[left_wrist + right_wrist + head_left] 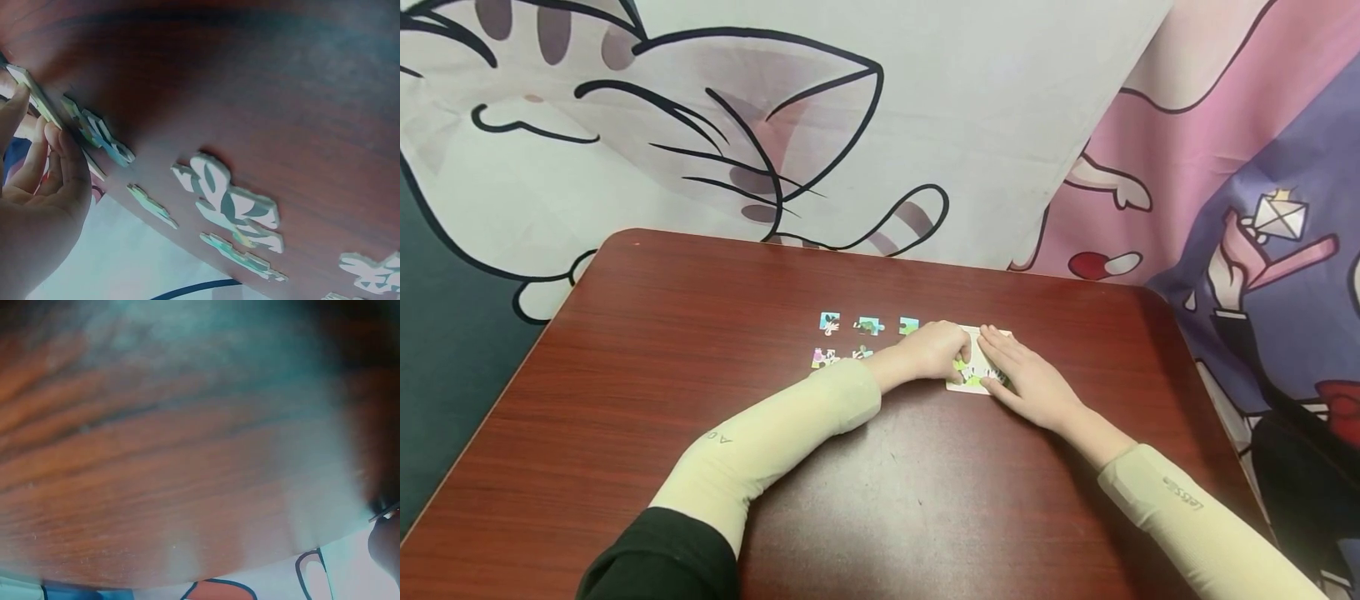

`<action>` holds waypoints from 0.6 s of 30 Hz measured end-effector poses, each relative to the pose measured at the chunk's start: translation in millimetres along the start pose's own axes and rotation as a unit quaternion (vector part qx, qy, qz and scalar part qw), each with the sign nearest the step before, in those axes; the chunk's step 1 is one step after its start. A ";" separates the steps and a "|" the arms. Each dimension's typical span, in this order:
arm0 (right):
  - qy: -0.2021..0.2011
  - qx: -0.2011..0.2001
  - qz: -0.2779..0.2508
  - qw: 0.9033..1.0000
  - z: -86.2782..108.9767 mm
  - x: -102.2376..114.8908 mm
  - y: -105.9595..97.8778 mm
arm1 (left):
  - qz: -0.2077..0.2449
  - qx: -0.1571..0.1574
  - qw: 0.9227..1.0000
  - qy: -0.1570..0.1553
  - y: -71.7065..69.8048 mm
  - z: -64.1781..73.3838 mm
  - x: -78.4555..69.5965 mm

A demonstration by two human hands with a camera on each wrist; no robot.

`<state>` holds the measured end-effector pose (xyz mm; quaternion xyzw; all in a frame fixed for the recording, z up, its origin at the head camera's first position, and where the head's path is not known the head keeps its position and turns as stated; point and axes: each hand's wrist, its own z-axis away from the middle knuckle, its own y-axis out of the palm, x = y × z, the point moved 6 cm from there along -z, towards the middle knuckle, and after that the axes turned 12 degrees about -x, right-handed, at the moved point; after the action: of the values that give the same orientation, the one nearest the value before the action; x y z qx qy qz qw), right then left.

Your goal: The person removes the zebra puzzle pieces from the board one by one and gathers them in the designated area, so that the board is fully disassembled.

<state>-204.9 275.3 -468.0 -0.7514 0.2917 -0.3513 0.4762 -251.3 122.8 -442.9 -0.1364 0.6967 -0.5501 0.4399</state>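
A small puzzle board, pale with green and white printing at its lower part, lies flat on the table under both hands. My left hand is bent over its left side. Thumb and fingertips pinch what looks like a puzzle piece at the board, mostly covered by the fingers; the left wrist view has this hand at the thin board edge. My right hand rests with straight fingers on the board's right side. In the right wrist view only a dark bit of that hand shows.
Loose puzzle pieces lie in two rows left of the board, among them a mouse-figure piece, a green one and a pink-and-white one. The brown table meets a cartoon cloth at the back.
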 end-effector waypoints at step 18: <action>0.011 0.002 -0.012 1.000 -0.6 -0.7 1.4 | -0.003 0.007 1.000 0.009 -2.0 -2.7 -1.7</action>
<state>-205.9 275.0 -469.2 -0.7499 0.2872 -0.3659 0.4705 -252.9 124.9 -440.3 -0.1306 0.6965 -0.5571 0.4330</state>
